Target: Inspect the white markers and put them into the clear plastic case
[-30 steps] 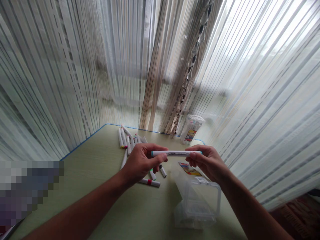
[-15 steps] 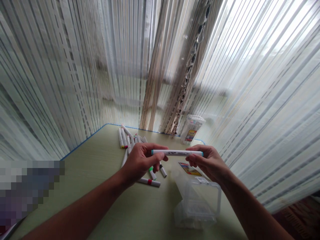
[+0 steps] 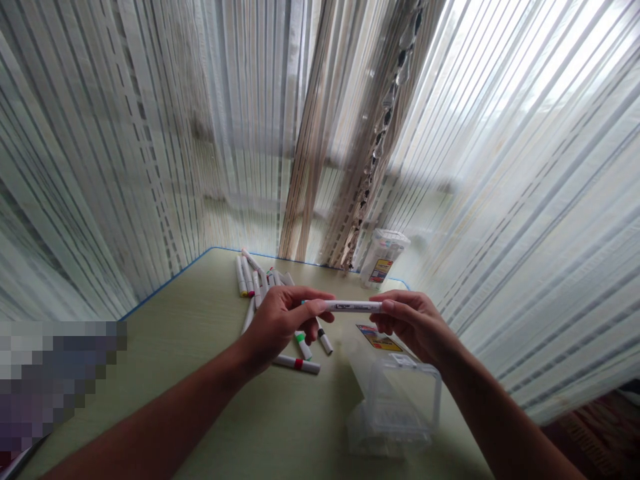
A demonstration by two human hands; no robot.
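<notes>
A white marker (image 3: 355, 307) with printed text is held level above the table, one end in each hand. My left hand (image 3: 287, 323) pinches its left end, where a bit of teal shows. Fingers of my right hand (image 3: 413, 317) close around the other end and cover its tip. Below and behind my left hand lies a loose pile of white markers (image 3: 257, 287). Nearer me are a marker with a red band (image 3: 299, 364), one with a green band (image 3: 303, 345) and one with a black band (image 3: 325, 340). Under my right hand a clear plastic case (image 3: 395, 407) lies open.
At the back right stands another clear case (image 3: 384, 260) holding markers. String curtains (image 3: 240, 133) hang behind the pale green table (image 3: 190, 347), which has a blue edge. A blurred-out patch (image 3: 45, 387) covers the lower left.
My right hand's thumb and fingers have closed over the marker's right end, hiding the teal tip. My left thumb has shifted onto the marker's left end. The other objects stay in place.
</notes>
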